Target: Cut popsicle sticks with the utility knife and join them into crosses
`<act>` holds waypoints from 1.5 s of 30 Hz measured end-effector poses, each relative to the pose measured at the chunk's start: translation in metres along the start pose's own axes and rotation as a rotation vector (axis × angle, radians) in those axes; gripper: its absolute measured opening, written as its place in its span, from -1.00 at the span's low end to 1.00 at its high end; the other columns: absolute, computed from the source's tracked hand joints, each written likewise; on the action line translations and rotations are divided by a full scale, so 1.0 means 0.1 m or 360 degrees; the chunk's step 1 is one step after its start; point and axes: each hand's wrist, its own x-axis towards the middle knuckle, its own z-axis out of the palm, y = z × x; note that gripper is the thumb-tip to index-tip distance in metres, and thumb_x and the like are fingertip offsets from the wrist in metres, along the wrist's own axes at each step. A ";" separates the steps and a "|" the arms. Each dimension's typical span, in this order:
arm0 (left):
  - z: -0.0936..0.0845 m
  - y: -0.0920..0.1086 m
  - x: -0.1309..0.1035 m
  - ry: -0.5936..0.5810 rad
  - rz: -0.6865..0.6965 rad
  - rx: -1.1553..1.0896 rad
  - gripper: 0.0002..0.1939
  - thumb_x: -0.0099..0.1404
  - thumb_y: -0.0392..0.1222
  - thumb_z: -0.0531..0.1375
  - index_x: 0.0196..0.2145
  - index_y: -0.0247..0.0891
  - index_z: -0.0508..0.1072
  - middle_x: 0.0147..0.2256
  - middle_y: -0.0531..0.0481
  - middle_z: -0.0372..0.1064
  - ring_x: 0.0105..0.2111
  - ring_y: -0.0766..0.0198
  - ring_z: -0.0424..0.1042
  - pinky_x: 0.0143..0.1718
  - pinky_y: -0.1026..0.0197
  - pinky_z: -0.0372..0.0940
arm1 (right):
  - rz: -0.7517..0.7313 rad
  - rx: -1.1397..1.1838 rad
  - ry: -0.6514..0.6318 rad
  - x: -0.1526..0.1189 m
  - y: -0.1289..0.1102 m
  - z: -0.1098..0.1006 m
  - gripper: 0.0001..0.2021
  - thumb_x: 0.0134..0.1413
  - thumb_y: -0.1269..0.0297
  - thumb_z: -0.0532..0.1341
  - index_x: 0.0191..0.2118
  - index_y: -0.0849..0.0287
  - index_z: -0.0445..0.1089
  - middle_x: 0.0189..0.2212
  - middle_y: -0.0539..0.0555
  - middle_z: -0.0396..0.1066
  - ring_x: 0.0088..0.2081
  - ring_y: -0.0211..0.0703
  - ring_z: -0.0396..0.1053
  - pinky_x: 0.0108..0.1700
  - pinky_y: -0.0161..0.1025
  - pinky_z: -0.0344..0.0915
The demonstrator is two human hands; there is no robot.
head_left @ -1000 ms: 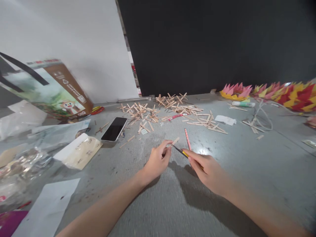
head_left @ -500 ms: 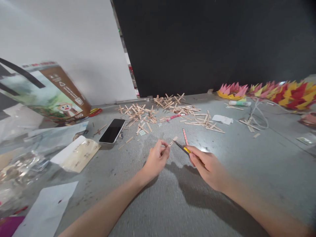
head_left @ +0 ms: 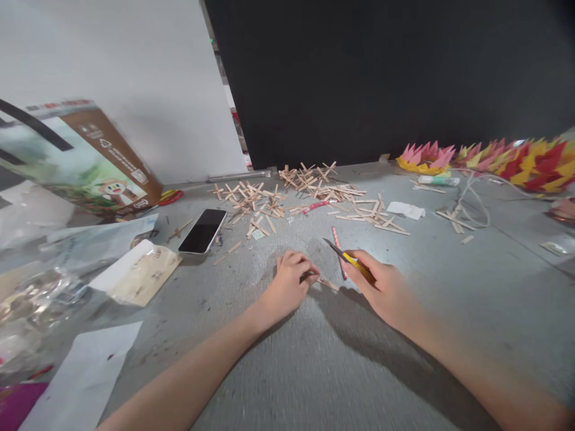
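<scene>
Near the middle of the grey table, my left hand (head_left: 293, 281) has its curled fingers on one end of a small wooden stick (head_left: 329, 284), which points right toward my other hand. My right hand (head_left: 381, 284) is wrapped round a yellow and black craft knife (head_left: 358, 266), its dark blade pointing up and left, away from the stick. A pink patterned straw-like stick (head_left: 335, 239) lies on the table, passing behind the blade. Piles of wooden sticks (head_left: 256, 200), many joined as crosses, spread beyond my hands.
A phone (head_left: 203, 231) lies left of the piles. Farther left are a printed bag (head_left: 112, 173), a cream packet (head_left: 146, 275), plastic bags and white paper (head_left: 85, 371). At the back right are coloured paper petals (head_left: 426, 157), a glue tube (head_left: 438, 180) and a white cable (head_left: 467, 194).
The wooden stick has swung from pointing up and right to pointing down and right, lower near the table. The knife blade has moved off it, slightly up and right.
</scene>
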 end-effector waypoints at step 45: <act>-0.19 -0.07 -0.03 -0.0529 0.0080 0.0155 -0.30 0.38 0.25 0.22 0.36 -0.07 0.31 0.46 -0.03 0.00 0.48 0.07 -0.07 0.51 -0.12 -0.24 | -0.0607 -0.0583 -0.0668 0.12 0.33 -0.29 -0.60 0.49 0.26 0.07 0.32 -0.21 0.35 -0.05 -0.01 0.62 -0.12 -0.08 0.56 -0.09 -0.17 0.37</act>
